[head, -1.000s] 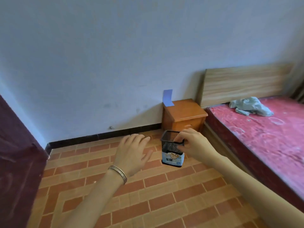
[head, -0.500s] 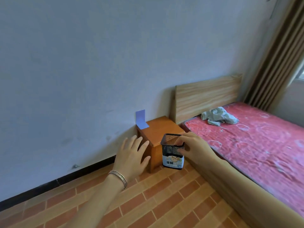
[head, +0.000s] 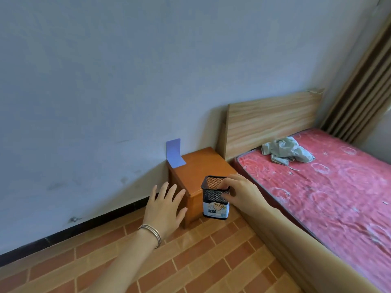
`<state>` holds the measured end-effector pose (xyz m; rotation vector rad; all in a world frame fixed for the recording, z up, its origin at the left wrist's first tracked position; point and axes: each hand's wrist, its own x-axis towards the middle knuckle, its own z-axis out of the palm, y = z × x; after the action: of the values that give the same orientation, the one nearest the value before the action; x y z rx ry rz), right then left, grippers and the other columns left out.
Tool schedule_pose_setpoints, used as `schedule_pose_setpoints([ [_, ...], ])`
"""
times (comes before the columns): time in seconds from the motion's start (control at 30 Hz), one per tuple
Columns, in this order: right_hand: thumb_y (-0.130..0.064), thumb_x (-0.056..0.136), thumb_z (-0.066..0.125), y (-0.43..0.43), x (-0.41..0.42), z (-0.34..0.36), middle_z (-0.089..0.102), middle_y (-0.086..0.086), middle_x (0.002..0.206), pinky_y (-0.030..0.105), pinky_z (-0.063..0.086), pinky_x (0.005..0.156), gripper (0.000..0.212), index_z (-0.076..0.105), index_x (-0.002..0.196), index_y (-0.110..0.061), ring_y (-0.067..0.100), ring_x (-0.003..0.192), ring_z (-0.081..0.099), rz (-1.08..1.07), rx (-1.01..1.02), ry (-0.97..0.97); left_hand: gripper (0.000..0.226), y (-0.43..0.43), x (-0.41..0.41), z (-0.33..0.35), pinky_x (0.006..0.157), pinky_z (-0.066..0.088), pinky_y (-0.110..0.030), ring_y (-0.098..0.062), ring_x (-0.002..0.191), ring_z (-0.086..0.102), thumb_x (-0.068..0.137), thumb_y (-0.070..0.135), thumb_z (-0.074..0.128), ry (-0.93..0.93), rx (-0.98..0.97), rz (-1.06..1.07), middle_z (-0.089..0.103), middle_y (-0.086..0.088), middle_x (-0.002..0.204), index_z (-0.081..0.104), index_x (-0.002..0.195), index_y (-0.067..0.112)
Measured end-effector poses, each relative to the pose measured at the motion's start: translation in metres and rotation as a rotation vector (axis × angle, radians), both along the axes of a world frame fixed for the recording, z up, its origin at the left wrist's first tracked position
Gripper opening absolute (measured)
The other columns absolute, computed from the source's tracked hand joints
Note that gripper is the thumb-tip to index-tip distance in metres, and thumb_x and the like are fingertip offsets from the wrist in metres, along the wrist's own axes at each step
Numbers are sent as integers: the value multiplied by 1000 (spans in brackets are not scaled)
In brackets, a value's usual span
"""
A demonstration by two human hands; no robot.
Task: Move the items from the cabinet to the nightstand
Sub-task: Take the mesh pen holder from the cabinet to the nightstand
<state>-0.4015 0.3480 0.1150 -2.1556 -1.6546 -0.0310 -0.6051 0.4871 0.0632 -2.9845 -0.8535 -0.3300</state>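
A black mesh pen holder (head: 214,197) with a white and blue label hangs in the air in front of the nightstand's near corner. My right hand (head: 239,192) grips its rim from the right side. The small orange wooden nightstand (head: 198,166) stands against the wall, beside the bed's headboard. A blue bookend (head: 174,153) sits at the back left of its top. My left hand (head: 164,208) is held out flat with fingers spread, holding nothing, just left of the nightstand's front.
A bed (head: 330,193) with a red patterned mattress fills the right side, with a crumpled grey cloth (head: 285,152) near its wooden headboard (head: 270,121). Striped curtains (head: 364,89) hang at the far right. The floor (head: 190,261) is brick-patterned tile.
The view has swung right and come closer to the nightstand and bed. The pen holder stays in my right hand; my left hand stays spread beside it.
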Motion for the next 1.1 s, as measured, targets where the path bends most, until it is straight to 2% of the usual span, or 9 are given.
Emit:
schedule_pose_setpoints([
  [0.13, -18, 78, 69, 57, 74, 7, 60, -9, 90, 33, 49, 60, 14, 64, 90, -23, 8, 84, 47, 21, -10, -57, 55, 44, 62, 7, 85, 49, -53, -33, 106, 61, 81, 48, 32, -10, 1, 54, 68, -6, 109, 71, 109, 21],
  [0.27, -17, 80, 69, 115, 139, 10, 60, -6, 93, 14, 36, 59, 12, 64, 92, -19, 8, 85, 46, 82, -14, -74, 54, 83, 120, 5, 85, 50, -53, -32, 107, 61, 82, 48, 33, -30, -16, 114, 68, -7, 111, 70, 110, 20],
  [0.4, -17, 81, 67, 168, 185, -4, 60, -6, 93, 20, 37, 64, 11, 64, 91, -19, 10, 88, 48, 130, -37, -68, 55, 117, 160, -9, 85, 51, -53, -33, 108, 61, 82, 47, 32, -18, -36, 158, 68, -8, 111, 70, 109, 20],
  [0.67, -16, 82, 65, 281, 266, -64, 60, -6, 94, 28, 46, 61, 9, 62, 91, -18, 14, 90, 50, 160, -134, -48, 54, 224, 238, -54, 86, 50, -51, -31, 107, 60, 79, 47, 34, 65, -135, 195, 67, -7, 111, 70, 109, 19],
  [0.87, -11, 81, 64, 373, 323, -114, 60, -4, 94, 36, 51, 65, 9, 62, 89, -16, 17, 91, 50, 126, -190, 10, 54, 323, 296, -97, 98, 36, -49, -30, 113, 54, 81, 48, 33, 115, -194, 170, 62, -6, 119, 68, 110, 17],
  [1.0, -8, 79, 65, 429, 352, -159, 61, -1, 90, 31, 48, 62, 10, 63, 86, -15, 19, 88, 52, 108, -177, 22, 56, 378, 331, -138, 98, 37, -50, -31, 112, 56, 82, 49, 33, 181, -221, 165, 64, -7, 116, 69, 111, 17],
  [1.1, -4, 76, 68, 464, 371, -208, 62, 1, 86, 25, 42, 55, 12, 63, 81, -13, 20, 85, 54, 104, -160, 34, 56, 408, 354, -181, 91, 45, -52, -32, 110, 58, 81, 49, 34, 222, -273, 165, 66, -7, 114, 70, 109, 17],
])
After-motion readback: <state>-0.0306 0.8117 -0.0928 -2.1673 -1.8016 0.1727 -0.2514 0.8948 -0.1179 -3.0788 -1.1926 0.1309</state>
